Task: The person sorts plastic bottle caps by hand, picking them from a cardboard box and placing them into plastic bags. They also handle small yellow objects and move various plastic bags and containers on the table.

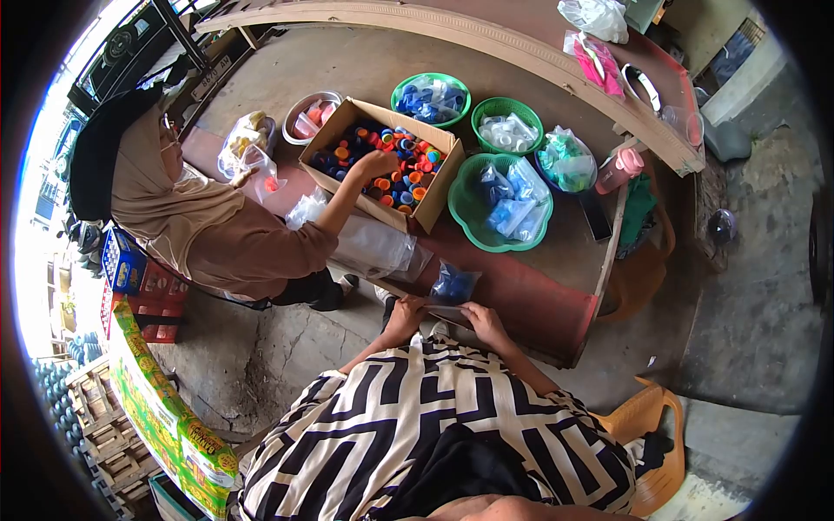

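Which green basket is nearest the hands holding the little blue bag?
The big wavy-edged basket, holding pale-blue bags; the round baskets, with darker-blue bags or whitish bags, sit farther away.

Left hand point(406, 319), right hand point(484, 323) pinching, close together.

A small open-sided sorting workshop, cardboard box point(445, 186) of loose coloured caps point(419, 193) by the table's point(530, 282) near edge, green baskets point(460, 227) of bagged pieces point(514, 208) towards its right edge, cracked concrete floor point(213, 378), wooden pallets point(111, 443)

Clear bag point(454, 283), blue contents point(447, 287), edge held
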